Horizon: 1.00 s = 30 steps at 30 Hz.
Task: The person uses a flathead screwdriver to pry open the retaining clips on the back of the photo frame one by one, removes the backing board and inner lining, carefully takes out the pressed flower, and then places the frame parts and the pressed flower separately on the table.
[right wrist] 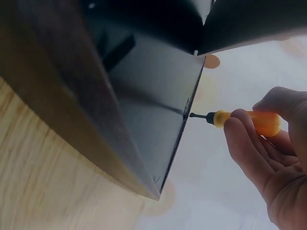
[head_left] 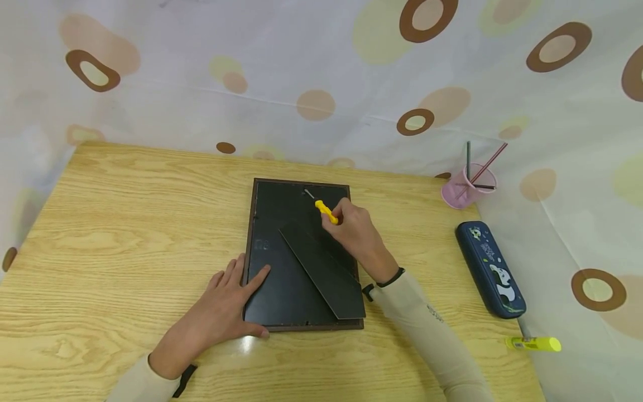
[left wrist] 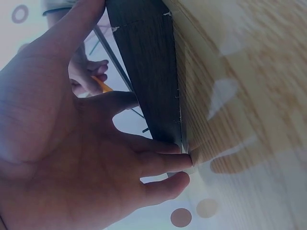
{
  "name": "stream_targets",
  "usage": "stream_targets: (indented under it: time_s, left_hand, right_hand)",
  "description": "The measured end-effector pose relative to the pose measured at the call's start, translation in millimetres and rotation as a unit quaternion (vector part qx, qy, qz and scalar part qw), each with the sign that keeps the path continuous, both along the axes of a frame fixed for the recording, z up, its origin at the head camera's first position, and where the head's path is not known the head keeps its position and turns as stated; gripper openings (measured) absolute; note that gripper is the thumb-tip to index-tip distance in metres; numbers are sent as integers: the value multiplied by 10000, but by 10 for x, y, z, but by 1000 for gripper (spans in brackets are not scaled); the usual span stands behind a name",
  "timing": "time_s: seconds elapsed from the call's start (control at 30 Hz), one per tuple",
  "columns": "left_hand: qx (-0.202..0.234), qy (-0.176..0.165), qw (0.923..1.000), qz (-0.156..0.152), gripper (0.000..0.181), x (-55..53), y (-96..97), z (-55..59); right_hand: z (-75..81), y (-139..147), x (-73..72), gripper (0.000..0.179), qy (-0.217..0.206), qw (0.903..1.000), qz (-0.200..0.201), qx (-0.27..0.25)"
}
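A dark picture frame lies back side up on the wooden table, its black easel stand slanting across the back. My left hand rests at the frame's lower left edge with fingers spread, index fingertip on the backing and thumb by the bottom rim. In my right hand I grip a screwdriver by its yellow handle. Its metal tip points at the backing near the top edge. From the right wrist view, the screwdriver is pinched between thumb and fingers, its tip close to a small fitting at the frame's edge.
At the back right stands a pink cup with several pencils. A navy pencil case with a panda print lies along the table's right side, and a yellow glue stick or marker is nearer. Patterned cloth hangs behind the table.
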<state>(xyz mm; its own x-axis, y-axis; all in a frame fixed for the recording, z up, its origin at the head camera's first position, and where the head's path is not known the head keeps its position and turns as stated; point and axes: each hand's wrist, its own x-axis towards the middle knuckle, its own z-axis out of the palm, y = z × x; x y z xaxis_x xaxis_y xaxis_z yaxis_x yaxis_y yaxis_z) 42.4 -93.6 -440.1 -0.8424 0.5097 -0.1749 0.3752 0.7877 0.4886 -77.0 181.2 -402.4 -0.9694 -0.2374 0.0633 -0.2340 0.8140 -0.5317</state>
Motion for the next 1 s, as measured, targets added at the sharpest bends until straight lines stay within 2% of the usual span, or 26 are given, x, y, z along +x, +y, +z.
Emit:
stream_targets:
  time_s: [0.27,0.73,1.0]
  left_hand:
    - [22,-38,10000,-26,118,-10,-7,21]
    - [-6,-161,9999,11,118,-4,12,29]
    - [46,-223,9997,50,117,-6,22,33]
  right_hand:
    - [-53,-21,-22,19,176,9998,30,23]
    - [-100,-57,-40,21,846,9955,374,228]
    - [-112,-70,-63,21,726,9953,540,337]
